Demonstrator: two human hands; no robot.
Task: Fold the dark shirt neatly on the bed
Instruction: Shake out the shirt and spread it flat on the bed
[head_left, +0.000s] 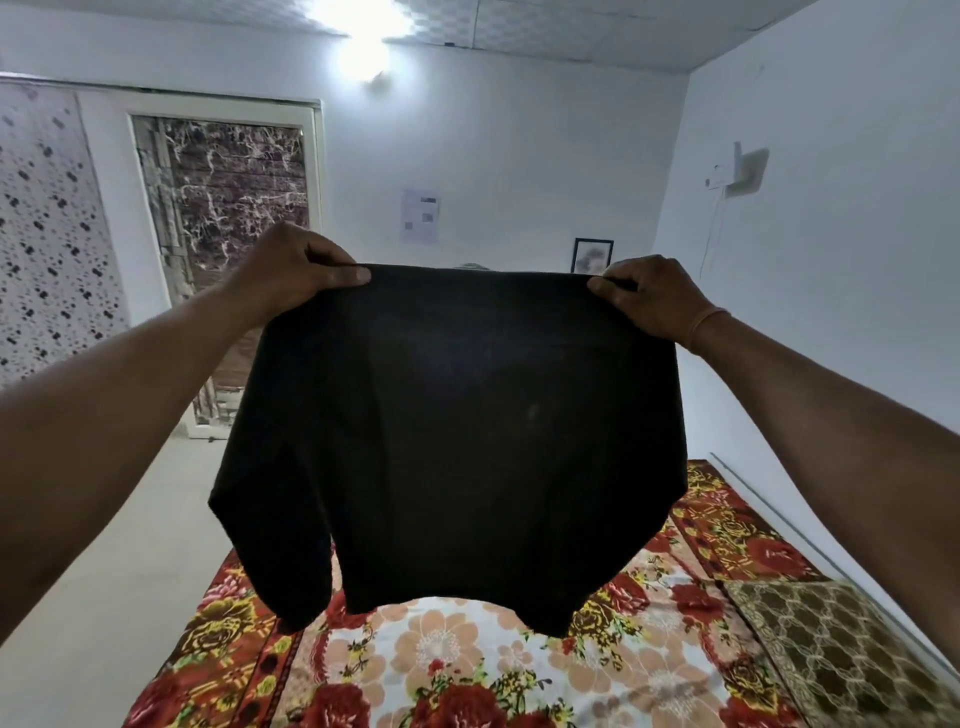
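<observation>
The dark shirt (457, 436) hangs spread out in the air in front of me, held up by its top edge. My left hand (298, 270) pinches the top left corner and my right hand (652, 296) pinches the top right corner. A sleeve droops at the lower left of the shirt. Its bottom edge hangs a little above the bed (467, 665), which is covered with a red and cream floral sheet. The shirt hides the middle and far part of the bed.
A brown patterned cloth or pillow (841, 649) lies on the bed at the right. White walls close in behind and on the right. A door (228, 218) and bare floor (130, 545) are to the left.
</observation>
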